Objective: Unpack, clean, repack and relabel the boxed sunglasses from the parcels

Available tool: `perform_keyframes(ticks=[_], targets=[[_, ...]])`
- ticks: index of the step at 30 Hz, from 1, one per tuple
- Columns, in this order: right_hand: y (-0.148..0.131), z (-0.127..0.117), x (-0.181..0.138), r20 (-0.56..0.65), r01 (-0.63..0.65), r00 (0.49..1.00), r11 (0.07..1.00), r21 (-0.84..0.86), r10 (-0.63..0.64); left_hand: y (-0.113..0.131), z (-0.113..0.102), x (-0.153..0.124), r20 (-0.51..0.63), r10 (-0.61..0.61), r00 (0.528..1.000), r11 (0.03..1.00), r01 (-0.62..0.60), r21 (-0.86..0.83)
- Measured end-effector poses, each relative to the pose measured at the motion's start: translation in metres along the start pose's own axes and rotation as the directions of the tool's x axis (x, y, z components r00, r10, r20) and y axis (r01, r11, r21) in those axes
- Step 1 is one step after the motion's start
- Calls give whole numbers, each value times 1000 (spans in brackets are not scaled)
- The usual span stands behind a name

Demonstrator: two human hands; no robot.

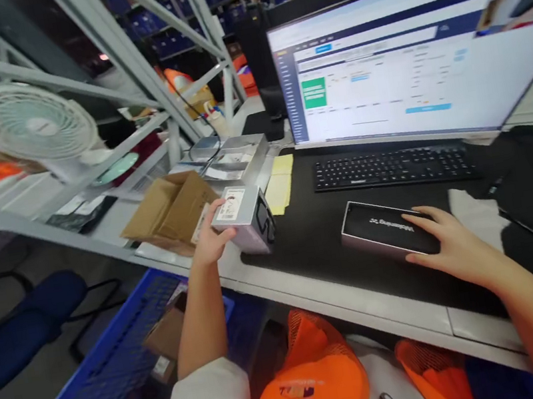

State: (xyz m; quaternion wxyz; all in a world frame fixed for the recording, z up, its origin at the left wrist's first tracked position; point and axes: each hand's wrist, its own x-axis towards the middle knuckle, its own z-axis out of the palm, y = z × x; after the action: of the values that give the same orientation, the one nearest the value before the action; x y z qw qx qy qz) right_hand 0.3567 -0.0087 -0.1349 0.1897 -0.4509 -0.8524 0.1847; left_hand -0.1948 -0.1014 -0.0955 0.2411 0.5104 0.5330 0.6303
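My left hand (209,241) grips a grey product box (254,232) with a white label on its top and a black picture on its side. The box stands upright at the left end of the black desk mat (306,257). My right hand (450,244) holds the right end of a long, shallow box (376,226), thumb on the near side and fingers over the far edge. Its black inner face carries pale printed lettering, and a light rim runs around it. This box lies on the mat below the keyboard.
An open cardboard carton (171,208) sits left of the grey box, with yellow paper slips (280,185) to the right. Behind are a keyboard (393,168) and a monitor (378,74). White tissue (477,220) lies beside my right hand; a blue crate (98,381) stands below left.
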Motion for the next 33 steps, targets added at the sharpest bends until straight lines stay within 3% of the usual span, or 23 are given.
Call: perform_keyframes(ticks=[3,7,9,11,12,13,14,15,16,17,19,20,22,24,26,29,33], targets=[[16,2,-4,5,-77,997,995,-61,78,6,0,-1,-47,51,998,999,-52,-15],[25,-4,-2,84,-162,983,987,-5,162,33,5,-10,-101,248,964,942,-215,260],[17,-10,0,59,-163,985,986,44,161,48,23,-19,-209,454,866,851,-352,389],[2,-13,1,-28,-140,989,985,105,144,63,56,-30,-276,642,716,749,-507,427],[-6,-14,1,-75,-118,989,982,146,130,70,79,-34,-242,678,694,722,-569,393],[-13,-13,2,-116,-92,987,978,188,115,76,105,-37,-120,678,725,716,-615,331],[-19,-12,2,-148,-70,983,972,225,105,82,133,-40,72,625,777,747,-622,234],[-23,-10,3,-171,-50,981,966,255,96,87,163,-41,285,554,782,785,-605,133],[-25,-8,3,-187,-34,978,960,278,89,91,193,-42,478,498,723,810,-585,41],[-26,-6,3,-200,-20,976,956,293,81,93,222,-41,621,475,623,812,-583,-36],[-25,-3,3,-214,18,975,951,309,52,91,273,-38,775,451,443,789,-605,-113],[-24,-3,3,-219,40,975,949,314,31,87,291,-36,814,436,384,776,-619,-123],[-23,-2,3,-227,80,974,943,322,-5,79,312,-29,842,424,333,750,-650,-121],[-23,-3,3,-228,96,973,940,328,-20,72,313,-23,823,459,335,732,-668,-136],[-24,-5,3,-230,103,973,942,319,-28,68,300,-18,754,538,378,721,-670,-179],[-29,-9,3,-231,123,971,946,299,-54,68,274,-13,573,617,538,750,-622,-223],[-34,-14,1,-218,137,973,950,281,-76,66,251,-6,417,449,790,891,-363,-273]])
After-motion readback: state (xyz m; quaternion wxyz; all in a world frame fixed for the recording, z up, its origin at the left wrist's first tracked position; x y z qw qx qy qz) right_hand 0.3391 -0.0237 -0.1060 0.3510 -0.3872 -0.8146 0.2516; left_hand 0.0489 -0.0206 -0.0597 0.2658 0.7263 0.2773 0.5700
